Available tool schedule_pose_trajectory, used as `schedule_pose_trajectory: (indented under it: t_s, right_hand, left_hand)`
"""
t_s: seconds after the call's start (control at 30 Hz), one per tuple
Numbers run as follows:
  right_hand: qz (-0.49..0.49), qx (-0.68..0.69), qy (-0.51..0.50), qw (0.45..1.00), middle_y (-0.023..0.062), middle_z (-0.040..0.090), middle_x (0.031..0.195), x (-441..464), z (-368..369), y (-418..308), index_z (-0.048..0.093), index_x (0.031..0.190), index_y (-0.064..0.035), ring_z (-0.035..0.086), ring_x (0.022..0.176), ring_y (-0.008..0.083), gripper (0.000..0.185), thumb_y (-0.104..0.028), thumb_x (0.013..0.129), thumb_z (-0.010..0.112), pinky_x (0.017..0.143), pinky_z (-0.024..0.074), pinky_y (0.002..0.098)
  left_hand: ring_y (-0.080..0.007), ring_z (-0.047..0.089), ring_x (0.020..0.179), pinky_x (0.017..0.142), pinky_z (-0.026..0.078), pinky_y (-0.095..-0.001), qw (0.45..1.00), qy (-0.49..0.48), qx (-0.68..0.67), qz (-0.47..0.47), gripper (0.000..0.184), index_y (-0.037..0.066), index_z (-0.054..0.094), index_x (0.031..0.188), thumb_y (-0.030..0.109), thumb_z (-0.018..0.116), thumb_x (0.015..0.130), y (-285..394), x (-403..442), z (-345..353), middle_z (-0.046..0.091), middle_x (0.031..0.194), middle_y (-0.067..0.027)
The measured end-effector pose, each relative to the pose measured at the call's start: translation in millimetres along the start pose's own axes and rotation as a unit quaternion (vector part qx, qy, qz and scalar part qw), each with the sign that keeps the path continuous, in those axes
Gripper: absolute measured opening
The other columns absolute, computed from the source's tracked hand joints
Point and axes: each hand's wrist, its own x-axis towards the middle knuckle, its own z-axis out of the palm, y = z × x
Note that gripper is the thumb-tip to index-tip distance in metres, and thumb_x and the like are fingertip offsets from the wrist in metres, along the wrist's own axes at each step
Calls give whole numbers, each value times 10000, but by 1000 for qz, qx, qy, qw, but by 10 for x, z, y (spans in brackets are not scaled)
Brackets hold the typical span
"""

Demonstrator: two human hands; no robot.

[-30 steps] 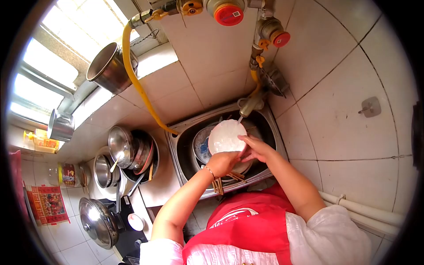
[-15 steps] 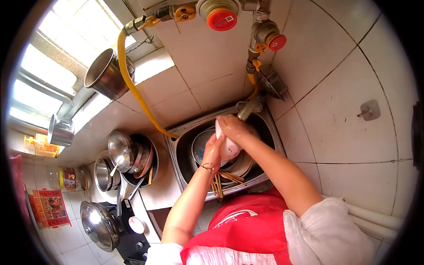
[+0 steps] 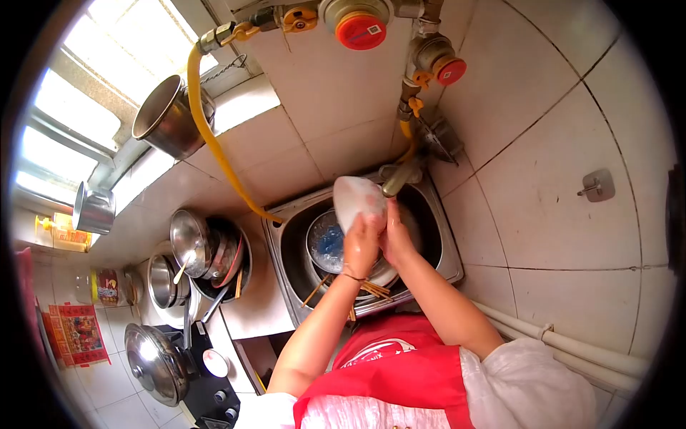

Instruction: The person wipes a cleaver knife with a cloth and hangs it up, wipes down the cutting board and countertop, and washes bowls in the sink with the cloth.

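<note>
Over the sink [image 3: 294,289], both hands hold a wet white bowl [image 3: 351,199], tilted up beside the mouth of the faucet [image 3: 402,177]. My left hand [image 3: 362,243] grips its lower edge, fingers partly over the surface. My right hand [image 3: 395,237] is closed at its right edge, just below the faucet; some of its fingers are hidden. Beneath my hands sits a metal basin [image 3: 311,250] with something blue [image 3: 330,240] in it, perhaps a scrubber. Several wooden chopsticks [image 3: 376,289] lie near the sink's front edge, partly covered by my left wrist.
Left of the sink, pots and a steel bowl [image 3: 187,239] are stacked on the counter [image 3: 261,311]. A lidded pan [image 3: 153,365] stands on the black stove [image 3: 204,386]. A yellow hose [image 3: 207,132] runs down to the sink. A steel pot [image 3: 168,118] sits on the windowsill.
The bowl has moved up and left and turned, showing more of its white surface. My right hand has come down from its top to its right side. More of the basin and blue thing shows.
</note>
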Motion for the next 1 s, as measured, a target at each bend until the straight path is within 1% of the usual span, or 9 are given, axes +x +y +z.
schedule_pose_trajectory:
  t_s: [0.13, 0.23, 0.33, 0.53, 0.6, 0.73, 0.87, 0.97, 1.0]
  right_hand:
    - [-20, -127, -6, 992, 96, 537, 1202, 7, -144, 48, 424, 1298, -49, 547, 1072, 200, 602, -428, 868, 611, 833, 489, 378]
    - [108, -17, -77, 991, 111, 541, 1197, -48, -463, -175, 408, 1309, -59, 567, 1068, 227, 590, -405, 875, 605, 791, 531, 405]
    - [73, -125, -26, 989, 112, 543, 1193, -184, -368, -250, 390, 1317, -100, 579, 1060, 232, 556, -388, 884, 587, 708, 573, 418]
    - [11, -95, 10, 995, 102, 513, 1256, -52, -461, 116, 401, 1335, -59, 503, 1137, 202, 531, -335, 910, 561, 946, 407, 325]
    - [46, -100, -36, 993, 109, 499, 1283, -33, -587, 20, 383, 1353, -45, 471, 1179, 205, 587, -366, 900, 576, 982, 380, 330]
    - [50, -188, -11, 981, 104, 538, 1234, -14, -522, 25, 403, 1342, -71, 527, 1130, 216, 646, -478, 870, 575, 909, 459, 363]
    - [161, -243, -56, 955, 112, 589, 1147, 114, -484, -268, 454, 1297, -126, 656, 850, 256, 730, -678, 820, 483, 652, 561, 422]
    - [170, -237, -32, 956, 150, 584, 1067, 777, -791, -238, 416, 1282, -54, 646, 854, 309, 815, -718, 811, 448, 712, 545, 439]
    - [151, -219, -15, 964, 159, 568, 1081, 1039, -875, -182, 409, 1281, -46, 629, 901, 326, 811, -708, 815, 455, 749, 529, 456]
  left_hand:
    - [-475, 572, 747, 665, 453, -516, 956, -76, 264, 106, 226, -1, 575, 984, 174, 493, 867, -15, -100, 117, 603, 790, -273]
    - [-310, 598, 977, 869, 444, -435, 802, -292, 463, 239, 203, 36, 607, 976, 147, 568, 811, -183, -54, -382, 634, 1038, -151]
    - [-260, 582, 1032, 940, 413, -395, 768, -256, 465, 358, 227, 61, 632, 989, 136, 580, 781, -245, 8, -644, 635, 1058, -103]
    - [-373, 629, 794, 674, 505, -447, 928, -93, 290, 213, 333, 67, 587, 1113, 107, 568, 783, -158, -419, 71, 644, 925, -187]
    - [-277, 602, 1013, 895, 456, -398, 816, -172, 426, 352, 352, 95, 596, 1118, 89, 564, 767, -533, -275, -444, 645, 1052, -110]
    - [-226, 563, 1069, 963, 398, -381, 758, -276, 469, 359, 291, 104, 624, 1022, 73, 558, 740, -327, -150, -808, 631, 1087, -63]
    - [-253, 617, 912, 854, 438, -389, 846, -219, 366, 319, 242, 108, 648, 983, 50, 591, 755, -442, -148, -705, 673, 951, -62]
    - [-267, 637, 828, 808, 468, -370, 907, -174, 290, 249, 231, 66, 615, 1077, 103, 604, 849, -465, -165, -623, 671, 995, -74]
    - [-243, 637, 851, 808, 477, -352, 986, -125, 49, 94, 250, 53, 591, 1111, 120, 601, 870, -391, -209, -578, 665, 1009, -70]
